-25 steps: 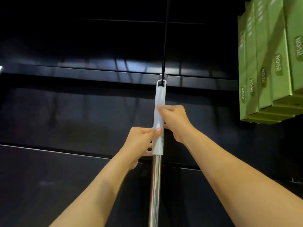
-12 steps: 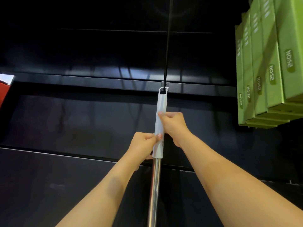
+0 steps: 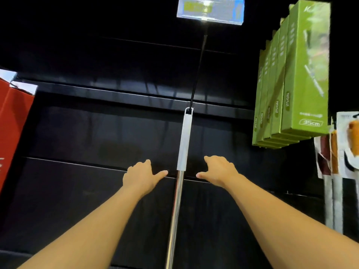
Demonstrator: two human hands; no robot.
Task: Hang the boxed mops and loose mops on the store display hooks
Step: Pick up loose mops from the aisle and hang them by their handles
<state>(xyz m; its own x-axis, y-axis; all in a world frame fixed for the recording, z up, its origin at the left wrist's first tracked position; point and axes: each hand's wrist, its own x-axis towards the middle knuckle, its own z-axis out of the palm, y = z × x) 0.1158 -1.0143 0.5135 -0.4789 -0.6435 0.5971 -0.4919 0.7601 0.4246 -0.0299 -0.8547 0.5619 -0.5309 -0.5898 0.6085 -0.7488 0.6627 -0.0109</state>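
A loose mop with a white grip (image 3: 184, 140) and a steel pole (image 3: 175, 214) hangs by its top loop from a black display hook (image 3: 198, 70) on the dark wall. My left hand (image 3: 142, 176) is open just left of the pole, and my right hand (image 3: 218, 169) is open just right of it. Neither hand touches the mop. Several green boxed mops (image 3: 291, 84) hang in a row at the upper right. The mop's head is below the frame.
A price tag holder (image 3: 210, 9) sits at the hook's front end overhead. A red box (image 3: 13, 121) hangs at the left edge. Packaged mops with orange and white parts (image 3: 342, 148) hang at the far right. Black slat panels (image 3: 97, 133) back the display.
Both hands let go of the white grip and moved apart and slightly down. The mop now hangs free on the hook. The view tilted up and back.
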